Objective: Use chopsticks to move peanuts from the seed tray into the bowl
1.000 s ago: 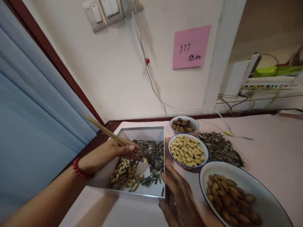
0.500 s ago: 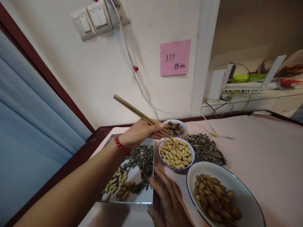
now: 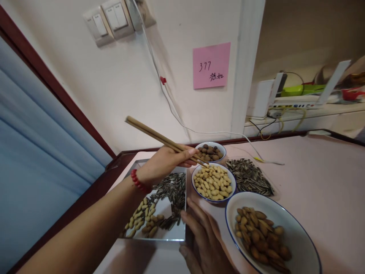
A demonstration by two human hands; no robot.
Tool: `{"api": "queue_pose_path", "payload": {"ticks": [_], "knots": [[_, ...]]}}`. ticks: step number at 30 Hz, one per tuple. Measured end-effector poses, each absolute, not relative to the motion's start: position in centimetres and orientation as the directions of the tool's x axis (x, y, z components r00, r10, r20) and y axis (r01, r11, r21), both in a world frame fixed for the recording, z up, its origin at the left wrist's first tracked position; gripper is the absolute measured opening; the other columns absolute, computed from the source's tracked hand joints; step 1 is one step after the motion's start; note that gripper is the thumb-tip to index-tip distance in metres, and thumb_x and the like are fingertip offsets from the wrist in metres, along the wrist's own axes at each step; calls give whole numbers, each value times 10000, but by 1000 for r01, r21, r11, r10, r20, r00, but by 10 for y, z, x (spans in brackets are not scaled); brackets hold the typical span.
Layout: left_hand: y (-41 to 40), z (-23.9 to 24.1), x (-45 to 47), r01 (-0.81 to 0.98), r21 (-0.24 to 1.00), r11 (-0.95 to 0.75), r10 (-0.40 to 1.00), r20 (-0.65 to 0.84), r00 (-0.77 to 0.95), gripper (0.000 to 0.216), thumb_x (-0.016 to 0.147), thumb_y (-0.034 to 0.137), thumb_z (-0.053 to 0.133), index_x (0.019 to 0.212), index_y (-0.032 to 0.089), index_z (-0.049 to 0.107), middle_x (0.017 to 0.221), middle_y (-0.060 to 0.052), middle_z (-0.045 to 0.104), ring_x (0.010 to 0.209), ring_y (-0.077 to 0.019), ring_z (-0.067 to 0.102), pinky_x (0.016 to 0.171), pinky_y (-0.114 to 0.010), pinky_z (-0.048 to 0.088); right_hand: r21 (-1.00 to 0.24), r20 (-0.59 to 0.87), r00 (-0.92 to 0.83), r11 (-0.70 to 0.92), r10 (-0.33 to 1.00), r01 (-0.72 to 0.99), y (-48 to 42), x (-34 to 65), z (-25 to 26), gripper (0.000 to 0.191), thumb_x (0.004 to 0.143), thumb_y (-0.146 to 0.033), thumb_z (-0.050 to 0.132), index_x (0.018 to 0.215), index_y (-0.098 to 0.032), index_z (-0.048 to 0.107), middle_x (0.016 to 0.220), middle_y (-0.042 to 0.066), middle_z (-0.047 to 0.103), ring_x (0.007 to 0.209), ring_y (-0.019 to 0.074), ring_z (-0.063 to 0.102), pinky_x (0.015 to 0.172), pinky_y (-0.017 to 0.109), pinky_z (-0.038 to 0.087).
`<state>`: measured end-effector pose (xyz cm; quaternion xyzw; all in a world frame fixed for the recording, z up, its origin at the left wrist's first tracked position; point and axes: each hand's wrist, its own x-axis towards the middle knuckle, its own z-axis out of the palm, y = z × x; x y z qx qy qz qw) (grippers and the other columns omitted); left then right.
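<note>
My left hand (image 3: 173,156), with a red bead bracelet on the wrist, reaches over a tray and is closed around a pair of wooden chopsticks (image 3: 154,133). Their tips are by the far rim of a blue-edged bowl of peanuts (image 3: 212,184), with no nut visible between them. My right hand (image 3: 203,239) has its fingers stretched out at the right wall of the shallow tray (image 3: 164,205); whether it presses on the wall I cannot tell. In the tray lie striped sunflower seeds (image 3: 175,188), peanuts (image 3: 139,217) and several browner nuts (image 3: 152,226). My left forearm hides part of it.
Behind the peanuts stands a bowl of round brown nuts (image 3: 210,152). A pile of sunflower seeds (image 3: 251,177) lies to the right, and a large bowl of almonds (image 3: 296,224) stands nearer. A white cable (image 3: 248,139) runs onto the pink tabletop (image 3: 319,171).
My left hand and the chopsticks have shifted slightly left, and the tips have drawn back from the peanuts to the bowl's far rim. My right hand stays by the tray wall.
</note>
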<state>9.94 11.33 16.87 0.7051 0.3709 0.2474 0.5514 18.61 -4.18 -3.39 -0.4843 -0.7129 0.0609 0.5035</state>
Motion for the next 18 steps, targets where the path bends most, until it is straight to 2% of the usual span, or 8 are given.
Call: {"api": "queue_pose_path", "payload": {"ticks": [4, 7, 13, 18], "knots": [[96, 180, 49, 363, 918, -160, 866, -46, 498, 376, 865, 479, 774, 1100, 186, 794, 1076, -62, 821, 1007, -192, 762, 894, -258, 618, -541, 690, -64, 572, 721, 617, -42, 189, -33, 645, 903, -130, 532, 1520, -253, 388, 1662, 59, 317, 1503, 224, 364, 1157, 343, 427], [86, 179, 11, 509, 846, -158, 889, -103, 445, 377, 853, 507, 773, 1107, 228, 799, 1099, -39, 817, 1070, -217, 744, 953, -299, 604, -577, 674, -23, 546, 738, 607, -44, 187, -32, 607, 932, -128, 488, 1516, -266, 393, 1661, 37, 314, 1514, 212, 335, 1181, 337, 391], [73, 153, -30, 703, 705, -94, 808, -358, 467, 385, 854, 531, 747, 1089, 231, 804, 1083, -48, 813, 1065, -255, 731, 936, -347, 595, -602, 678, -4, 558, 735, 571, -46, 184, -33, 560, 979, -143, 463, 1519, -276, 398, 1665, 26, 300, 1525, 192, 327, 1178, 302, 399], [72, 131, -33, 723, 681, -118, 768, -399, 501, 425, 889, 553, 693, 1123, 213, 793, 1101, -55, 805, 1048, -241, 730, 924, -311, 578, -605, 670, 11, 538, 742, 586, -46, 185, -39, 506, 1007, -194, 454, 1504, -290, 433, 1645, 44, 342, 1490, 234, 388, 1164, 369, 427]]}}
